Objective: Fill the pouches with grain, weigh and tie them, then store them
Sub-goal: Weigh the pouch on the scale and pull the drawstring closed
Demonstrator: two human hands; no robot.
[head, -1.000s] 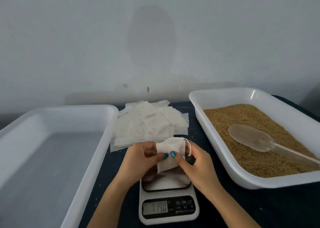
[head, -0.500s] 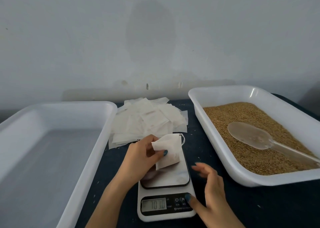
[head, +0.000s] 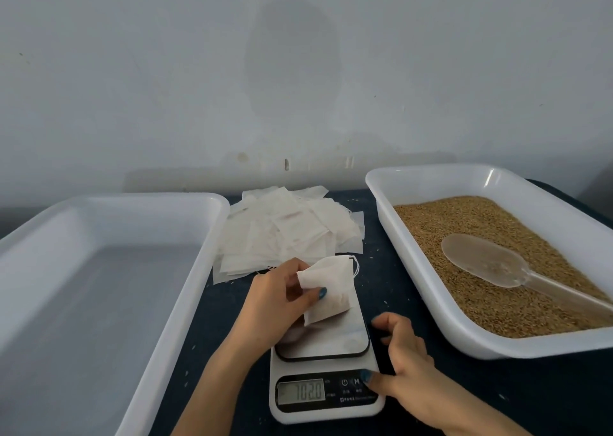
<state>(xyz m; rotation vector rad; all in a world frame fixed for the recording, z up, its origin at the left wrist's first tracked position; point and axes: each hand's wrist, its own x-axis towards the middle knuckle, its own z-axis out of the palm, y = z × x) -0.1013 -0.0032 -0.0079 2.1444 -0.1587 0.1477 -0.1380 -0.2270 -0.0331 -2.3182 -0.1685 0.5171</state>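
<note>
White pouch [head: 335, 286] — far edge of scale [head: 331, 344]

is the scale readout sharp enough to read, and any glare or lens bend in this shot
Head view: the scale display is slightly soft but reads about 102.0; head view again, a glint streaks the grain tray on its far rim, and the empty tray looks slightly bowed by the wide lens; light is soft, shadows faint.

Pale grey wall [head: 132, 70], darker oval stain [head: 293, 60], dark blue tabletop [head: 398, 286], soft even light
</note>
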